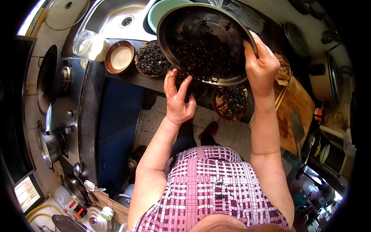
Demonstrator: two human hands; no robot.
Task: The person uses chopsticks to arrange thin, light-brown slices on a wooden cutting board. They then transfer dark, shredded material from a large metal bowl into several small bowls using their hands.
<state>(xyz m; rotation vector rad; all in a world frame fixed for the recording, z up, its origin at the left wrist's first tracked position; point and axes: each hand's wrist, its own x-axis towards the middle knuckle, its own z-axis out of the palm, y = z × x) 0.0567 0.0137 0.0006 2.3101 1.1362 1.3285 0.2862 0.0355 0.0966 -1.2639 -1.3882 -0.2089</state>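
Observation:
My right hand (262,65) grips the rim of a large metal basin (235,27), thumb over the edge. The basin is tilted toward me, with dark chopped food (206,48) spread over its inside and low edge. My left hand (178,96) is just below that edge, fingers apart and holding nothing; dark bits stick to the fingertips. Beneath the low edge, a bowl of the same dark food (196,91) is partly hidden. A filled bowl (152,58) stands to its left, and another bowl (232,102), with dark and pale pieces, to its right.
A brown bowl of cream-coloured contents (120,58) and a clear jar of white powder (92,45) stand left, near the sink (112,17). A green basin (162,13) is behind. To the right lie a cutting board (295,108) and a cleaver (297,127); a wok (50,81) sits left.

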